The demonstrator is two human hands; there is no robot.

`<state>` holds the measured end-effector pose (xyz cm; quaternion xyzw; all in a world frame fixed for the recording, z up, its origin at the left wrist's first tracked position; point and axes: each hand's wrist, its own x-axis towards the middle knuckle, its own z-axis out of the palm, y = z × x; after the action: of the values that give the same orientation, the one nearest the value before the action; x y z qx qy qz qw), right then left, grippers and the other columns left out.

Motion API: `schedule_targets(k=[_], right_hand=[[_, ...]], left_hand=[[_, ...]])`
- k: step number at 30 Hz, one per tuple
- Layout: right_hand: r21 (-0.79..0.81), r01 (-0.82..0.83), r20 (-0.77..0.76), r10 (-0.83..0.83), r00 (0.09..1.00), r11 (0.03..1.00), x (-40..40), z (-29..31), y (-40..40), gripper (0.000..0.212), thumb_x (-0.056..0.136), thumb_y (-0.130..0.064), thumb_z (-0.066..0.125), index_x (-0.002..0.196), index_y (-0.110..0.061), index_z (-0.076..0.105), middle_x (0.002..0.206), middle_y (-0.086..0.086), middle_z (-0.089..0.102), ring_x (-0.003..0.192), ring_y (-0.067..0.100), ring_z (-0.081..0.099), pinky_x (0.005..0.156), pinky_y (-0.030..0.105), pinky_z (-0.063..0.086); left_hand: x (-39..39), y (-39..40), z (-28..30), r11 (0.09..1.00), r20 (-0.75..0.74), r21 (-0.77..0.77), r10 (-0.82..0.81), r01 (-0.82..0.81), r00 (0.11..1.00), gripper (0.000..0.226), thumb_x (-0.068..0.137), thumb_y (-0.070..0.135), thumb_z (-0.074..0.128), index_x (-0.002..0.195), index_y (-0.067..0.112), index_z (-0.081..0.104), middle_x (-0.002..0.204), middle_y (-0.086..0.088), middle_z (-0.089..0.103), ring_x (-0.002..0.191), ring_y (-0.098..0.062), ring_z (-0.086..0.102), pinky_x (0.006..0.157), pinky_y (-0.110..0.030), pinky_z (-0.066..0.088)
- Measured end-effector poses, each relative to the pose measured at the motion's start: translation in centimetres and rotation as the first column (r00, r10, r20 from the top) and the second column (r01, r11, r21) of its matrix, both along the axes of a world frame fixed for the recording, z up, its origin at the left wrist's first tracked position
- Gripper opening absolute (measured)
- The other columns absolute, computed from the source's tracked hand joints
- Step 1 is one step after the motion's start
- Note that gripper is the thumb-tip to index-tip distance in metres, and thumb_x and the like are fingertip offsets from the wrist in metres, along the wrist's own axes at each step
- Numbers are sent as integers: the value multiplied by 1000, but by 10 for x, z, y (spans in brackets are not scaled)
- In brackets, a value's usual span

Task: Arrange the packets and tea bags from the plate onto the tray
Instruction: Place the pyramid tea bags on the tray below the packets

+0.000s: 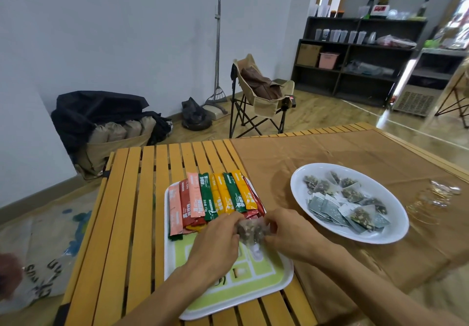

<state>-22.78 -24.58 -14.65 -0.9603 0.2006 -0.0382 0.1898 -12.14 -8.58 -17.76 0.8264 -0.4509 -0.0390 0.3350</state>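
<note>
Left hand: the left hand (215,237) reaches in from the near edge, forearm bare, palm down over the tray, fingertips pinching the left side of a translucent mesh tea bag (252,230).
Right hand: the right hand (286,234) comes in from the near right, fingers curled, its grip closed on the right side of the same tea bag.
Tea bag: soft, crumpled, see-through, filled with dark dried bits; held between both hands just above the middle of the tray.
Tray: a white-rimmed rectangular plastic tray with a green printed face (253,290) lies on the slatted yellow wooden table (132,224).
Packets: a row of slim glossy stick packets in pink, red, green and orange (215,199) lies side by side across the tray's far half, some overlapping.
Plate: a white oval plate (380,237) sits right of the tray on a creased brown cloth (330,153).
Plate contents: pyramid-shaped mesh tea bags with grey-green paper tags (347,199), heaped loosely.
Far side: a beige folding camp chair (261,92) stands on the wooden floor.
</note>
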Motion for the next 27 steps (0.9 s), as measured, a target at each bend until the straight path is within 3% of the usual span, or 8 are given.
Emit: schedule_targets(k=[3, 5, 8, 11, 16, 22, 27], right_hand=[[-24, 32, 1, -32, 999, 999, 1, -1, -2, 9, 81, -31, 68, 76, -27, 61, 75, -9, 61, 71, 13, 60, 61, 26, 44], [-16, 50, 5, -50, 999, 999, 0, -1, -3, 8, 81, -34, 69, 80, -28, 64, 75, -10, 61, 70, 11, 60, 59, 26, 44], [-15, 58, 1, -58, 998, 998, -1, -4, 1, 15, 80, -39, 71, 85, -26, 66, 79, -10, 63, 70, 10, 59, 57, 25, 44], [-3, 76, 25, -76, 997, 997, 1, -7, 3, 16, 82, -36, 71, 74, -27, 59, 72, -11, 58, 66, 9, 55, 51, 20, 36], [46, 112, 76, -116, 990, 993, 1, -5, 1, 12, 84, -35, 70, 80, -24, 67, 68, -12, 54, 67, 11, 56, 57, 25, 40], [127, 114, 87, -125, 988, 985, -8, -3, -5, 19, 80, -37, 73, 94, -25, 72, 66, -11, 54, 59, 3, 50, 52, 18, 34], [157, 97, 86, -112, 990, 983, -11, 0, -6, 22, 82, -39, 74, 98, -26, 71, 68, -12, 57, 60, 1, 52, 53, 15, 35]], left_hand=[[-2, 1, -2, 1000, 9, -16, 25, -25, 1000, 43, 91, 17, 55, 126, 39, 45, 112, 19, 54, 104, -6, 50, 85, -33, 48], [-3, 2, -3, 998, 9, -47, 43, -42, 999, 48, 90, 17, 56, 130, 40, 40, 111, 19, 53, 104, -4, 51, 82, -28, 47], [-6, 4, -4, 998, 21, -41, 52, -51, 998, 41, 88, 18, 59, 115, 41, 39, 101, 20, 53, 93, -5, 53, 72, -27, 46], [-6, 0, -5, 997, 54, -12, 82, -81, 995, 32, 88, 21, 59, 104, 40, 38, 96, 17, 54, 87, -8, 55, 68, -33, 50], [-6, -2, -3, 993, 11, -58, 107, -107, 994, 33, 89, 24, 64, 107, 39, 41, 97, 19, 59, 90, 1, 56, 54, -10, 32], [-12, 7, -8, 993, 95, -7, 121, -121, 988, 19, 94, 23, 50, 96, 42, 47, 86, 18, 46, 77, -4, 49, 57, -20, 38], [-14, 6, -15, 989, 145, 83, 111, -124, 983, 40, 96, 16, 41, 132, 28, 51, 88, 11, 34, 69, -9, 44, 54, -24, 34]])
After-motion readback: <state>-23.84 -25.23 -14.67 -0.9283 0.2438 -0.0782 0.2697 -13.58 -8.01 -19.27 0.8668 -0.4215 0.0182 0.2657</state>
